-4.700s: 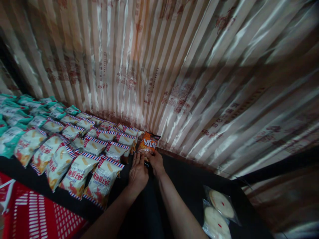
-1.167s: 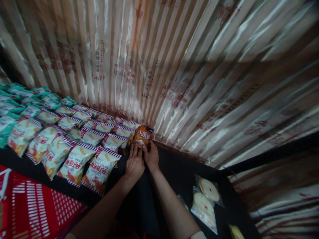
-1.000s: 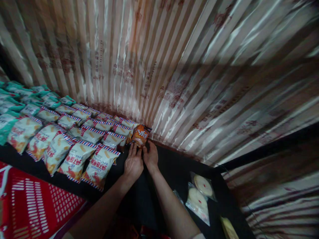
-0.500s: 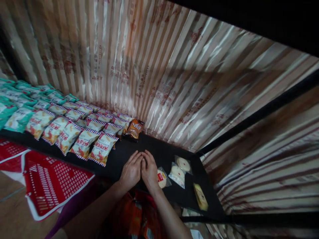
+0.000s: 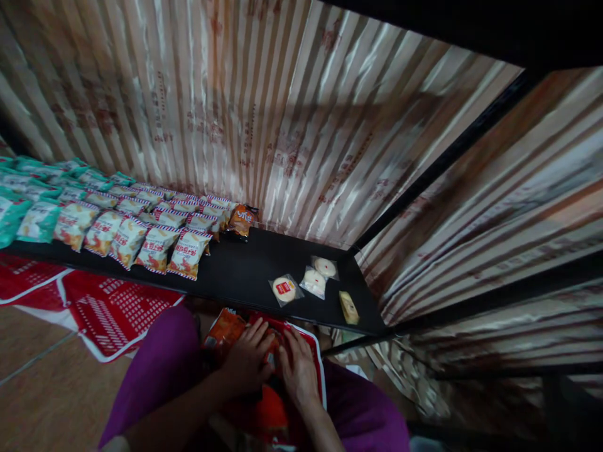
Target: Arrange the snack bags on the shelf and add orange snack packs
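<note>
Fingers (image 5: 258, 328) of the left hand (image 5: 249, 355) and right hand (image 5: 300, 370) spread loosely over orange bags (image 5: 225, 328) in a red basket (image 5: 322, 376), below the front edge of the shelf (image 5: 254, 260). The shelf's open stretch runs between an orange packet (image 5: 242, 220) and round packets (image 5: 285, 289). Both hands point forward, palms down, side by side; purple knees (image 5: 155, 370) flank the basket. White bags (image 5: 188, 252) crowd the shelf's left part.
</note>
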The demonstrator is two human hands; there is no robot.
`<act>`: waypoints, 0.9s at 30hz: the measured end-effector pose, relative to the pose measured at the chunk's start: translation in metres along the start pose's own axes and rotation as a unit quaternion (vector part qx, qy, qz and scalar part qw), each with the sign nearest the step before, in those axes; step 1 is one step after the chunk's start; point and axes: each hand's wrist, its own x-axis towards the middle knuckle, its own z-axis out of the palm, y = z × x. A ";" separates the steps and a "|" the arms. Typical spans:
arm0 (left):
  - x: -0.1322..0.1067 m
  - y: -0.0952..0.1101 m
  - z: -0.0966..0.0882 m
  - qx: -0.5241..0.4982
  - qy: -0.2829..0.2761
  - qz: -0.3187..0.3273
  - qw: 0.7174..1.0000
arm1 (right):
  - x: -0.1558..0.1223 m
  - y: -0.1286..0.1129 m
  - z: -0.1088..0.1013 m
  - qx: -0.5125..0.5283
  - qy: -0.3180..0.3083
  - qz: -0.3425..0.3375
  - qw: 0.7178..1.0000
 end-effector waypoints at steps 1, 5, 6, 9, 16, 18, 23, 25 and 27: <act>-0.003 0.000 0.006 0.005 -0.012 -0.005 1.000 | -0.004 0.003 0.002 -0.018 -0.020 0.020 0.999; -0.012 -0.001 0.030 0.023 -0.070 -0.029 0.997 | -0.017 0.001 0.009 -0.065 -0.146 0.055 0.986; -0.015 -0.002 0.036 0.026 -0.083 -0.031 0.996 | -0.019 -0.001 0.010 -0.073 -0.175 0.060 0.980; -0.024 -0.005 0.048 0.032 -0.084 -0.029 0.996 | -0.023 -0.009 0.009 -0.095 -0.233 0.083 0.964; -0.028 -0.014 0.023 0.100 0.114 -0.069 0.986 | -0.023 -0.009 0.002 -0.091 -0.262 0.096 0.956; -0.023 -0.020 0.011 0.138 0.127 -0.160 0.969 | -0.023 -0.009 0.002 -0.085 -0.258 0.098 0.957; -0.023 -0.035 0.010 0.139 -0.012 -0.335 0.932 | -0.027 -0.011 0.001 -0.062 -0.237 0.100 0.964; -0.028 -0.036 0.017 0.138 -0.018 -0.331 0.933 | -0.029 -0.011 0.000 -0.053 -0.230 0.099 0.967; -0.033 -0.035 0.023 0.142 -0.017 -0.324 0.935 | -0.030 -0.010 -0.001 -0.046 -0.229 0.098 0.967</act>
